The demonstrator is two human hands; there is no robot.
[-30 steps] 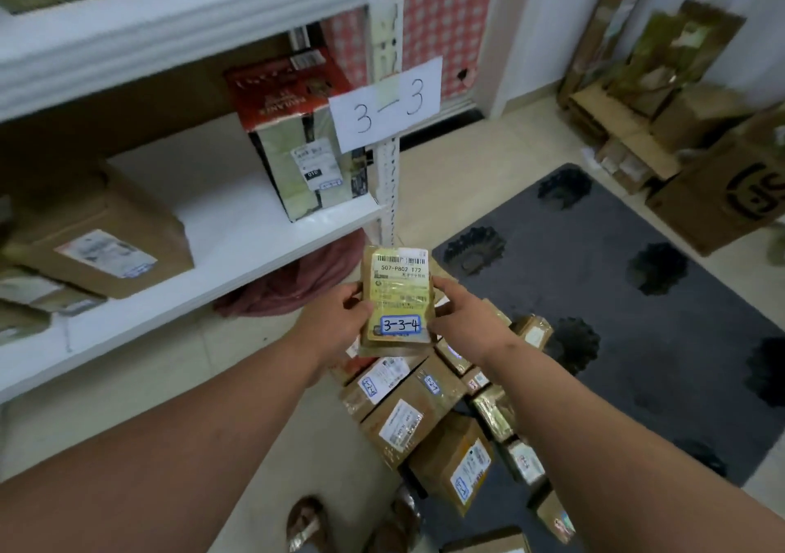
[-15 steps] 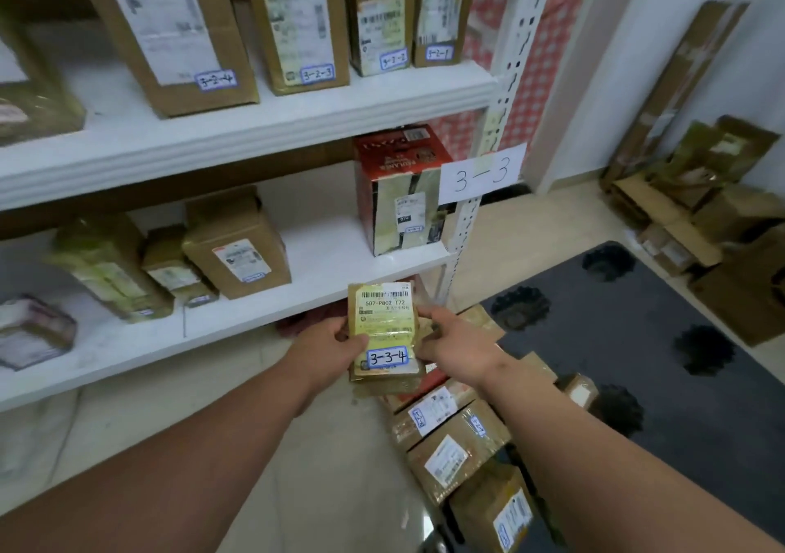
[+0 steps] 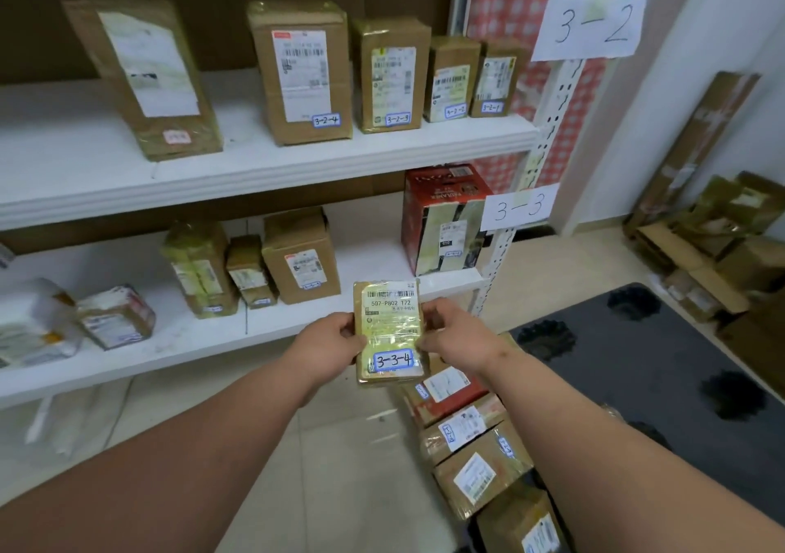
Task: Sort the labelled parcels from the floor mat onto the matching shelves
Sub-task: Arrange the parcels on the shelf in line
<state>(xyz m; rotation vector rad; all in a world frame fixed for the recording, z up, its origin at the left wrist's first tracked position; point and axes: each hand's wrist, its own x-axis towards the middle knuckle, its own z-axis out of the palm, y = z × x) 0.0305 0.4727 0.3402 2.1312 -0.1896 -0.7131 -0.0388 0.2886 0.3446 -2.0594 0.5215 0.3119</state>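
A small taped parcel [image 3: 388, 331] with a yellow-green label and a blue-edged tag reading 3-3-4 is held upright in front of me. My left hand [image 3: 329, 346] grips its left edge and my right hand [image 3: 456, 338] grips its right edge. It hovers just in front of the lower white shelf [image 3: 191, 344], whose post carries a paper sign 3-3 [image 3: 520, 208]. The upper shelf [image 3: 255, 170] has a sign 3-2 [image 3: 590, 26] and holds parcels tagged 3-2-1 to 3-2-4. Several labelled parcels [image 3: 471, 446] lie piled at the edge of the dark floor mat [image 3: 662, 382].
On the lower shelf stand a red box [image 3: 441, 221], a brown box [image 3: 301, 255], two smaller taped parcels [image 3: 225, 268] and white packages at the left [image 3: 38, 323]. Flattened cardboard and boxes [image 3: 713, 234] are heaped by the right wall. Pale tiled floor lies below the shelf.
My view has risen and pulled back, bringing the 3-2 shelf into sight. Both hands keep the same grip on the 3-3-4 parcel, now lifted closer to the lower shelf's front edge.
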